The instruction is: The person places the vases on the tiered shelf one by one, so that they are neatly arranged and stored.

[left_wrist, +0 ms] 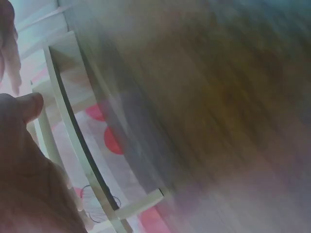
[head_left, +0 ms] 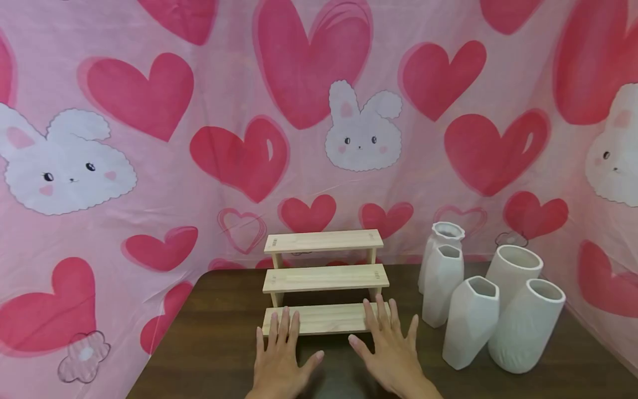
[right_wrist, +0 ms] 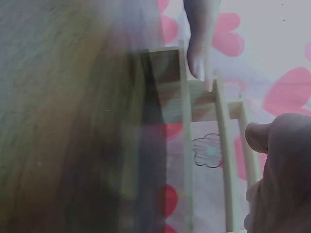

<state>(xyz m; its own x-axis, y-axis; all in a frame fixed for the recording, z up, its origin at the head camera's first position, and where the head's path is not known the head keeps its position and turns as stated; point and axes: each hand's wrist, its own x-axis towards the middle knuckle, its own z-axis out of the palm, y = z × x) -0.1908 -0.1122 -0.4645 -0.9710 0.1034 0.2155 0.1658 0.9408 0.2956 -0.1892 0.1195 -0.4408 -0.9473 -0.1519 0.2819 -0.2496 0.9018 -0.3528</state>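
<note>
A three-tier pale wooden shelf stand (head_left: 324,278) stands at the back of the dark table. My left hand (head_left: 281,354) is spread, palm down, its fingertips overlapping the left front of the lowest step in the head view. On the other side, my right hand (head_left: 394,352) has its fingers spread too, with the tips over the lowest step's right end. Neither hand holds anything. The left wrist view shows the left hand (left_wrist: 34,165) beside the stand's steps (left_wrist: 80,131). Likewise the right hand (right_wrist: 286,165) appears beside the steps (right_wrist: 224,160) in the right wrist view.
Several white ceramic vases stand close together on the right, among them a faceted one (head_left: 471,321), a leaning round one (head_left: 527,327) and one with a scalloped rim (head_left: 447,230). The brown table (head_left: 199,354) backs onto a pink cloth (head_left: 219,172) printed with hearts and rabbits.
</note>
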